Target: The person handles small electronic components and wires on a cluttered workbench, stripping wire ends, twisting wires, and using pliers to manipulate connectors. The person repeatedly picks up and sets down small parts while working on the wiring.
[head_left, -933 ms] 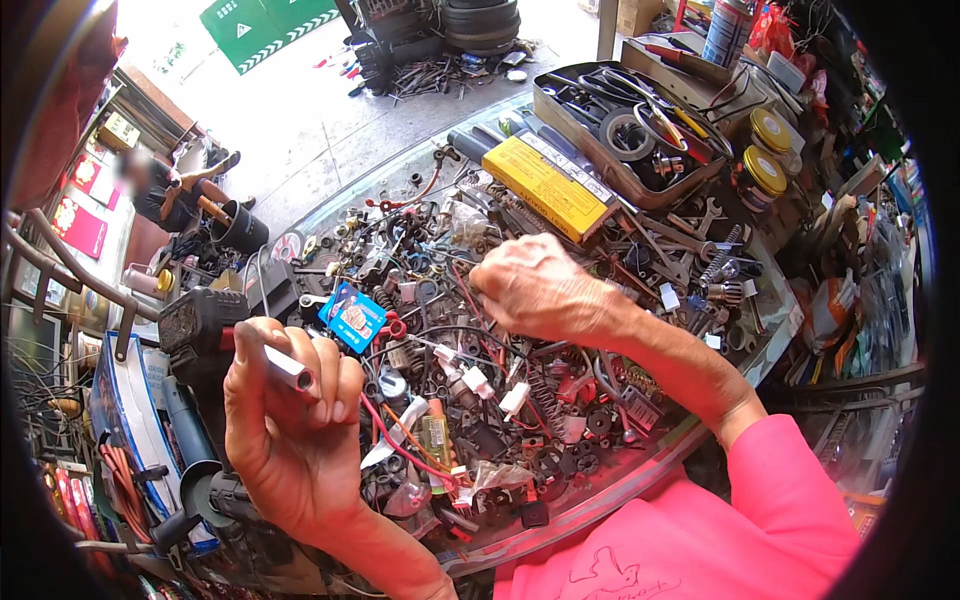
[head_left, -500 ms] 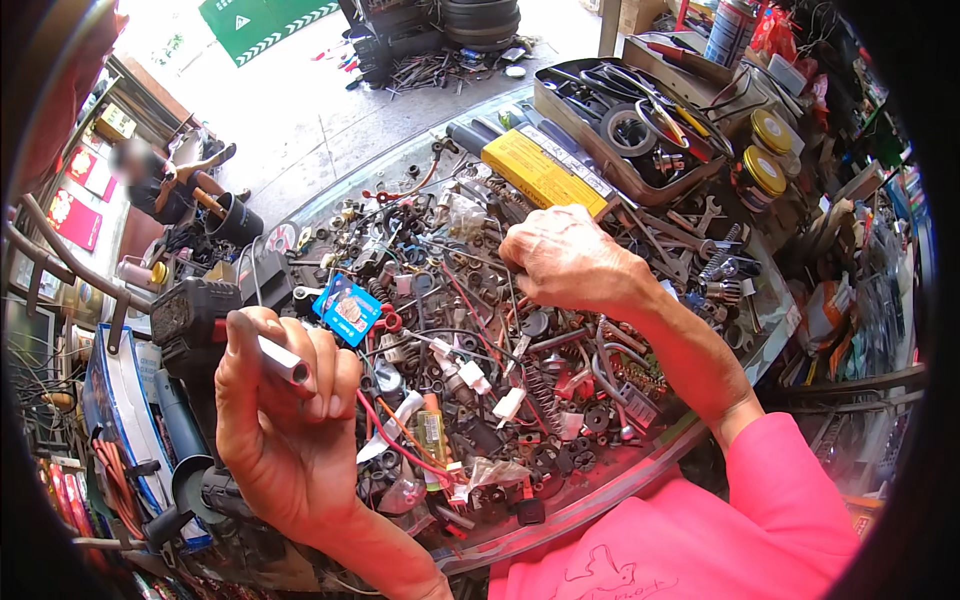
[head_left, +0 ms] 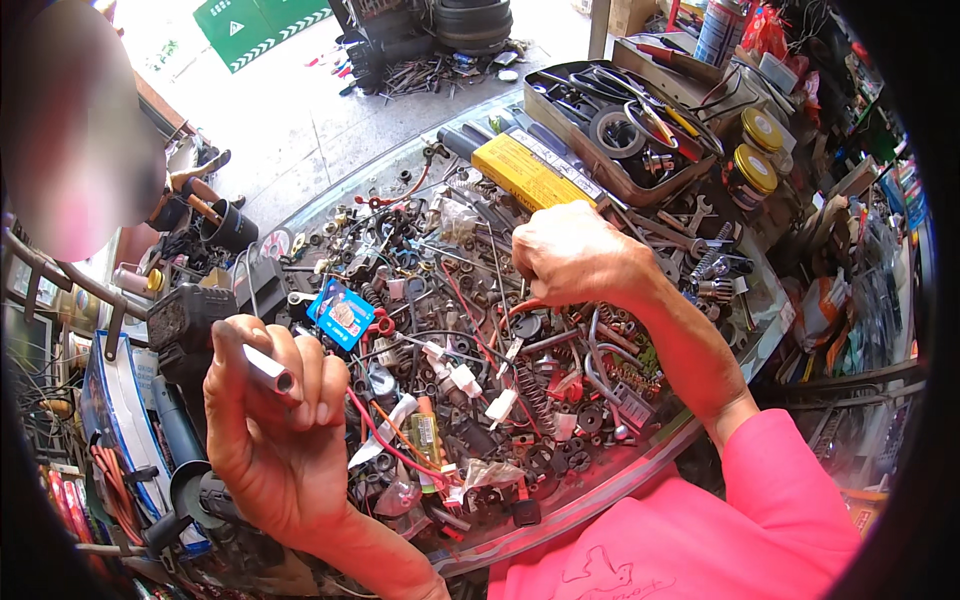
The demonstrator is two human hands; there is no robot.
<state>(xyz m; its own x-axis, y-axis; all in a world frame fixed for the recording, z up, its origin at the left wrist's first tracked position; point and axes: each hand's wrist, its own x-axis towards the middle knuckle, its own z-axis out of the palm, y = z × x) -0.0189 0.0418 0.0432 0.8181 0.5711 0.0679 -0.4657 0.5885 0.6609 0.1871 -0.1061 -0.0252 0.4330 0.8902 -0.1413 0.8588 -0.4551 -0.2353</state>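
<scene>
My left hand is raised at the near left of the table, closed round a short silvery metal tube whose hollow end shows. Over the heap of small parts my right hand hangs low, back of the hand up, just below a yellow box. Its fingers are curled down, one stretching toward the heap; whatever they grip, if anything, is hidden. Between the hands lie a blue card, white plastic connectors, red and orange wires, and a coil spring.
A metal case of tools and cables stands at the far right of the table, with yellow-lidded cans beside it. Wrenches lie nearby. A black battery-like block is left of my left hand. Another person's blurred head fills the upper left.
A person's head has come into the upper left, hiding the seated person there. My right hand has shifted slightly, one finger now stretched out below it. My left hand still grips the tube.
</scene>
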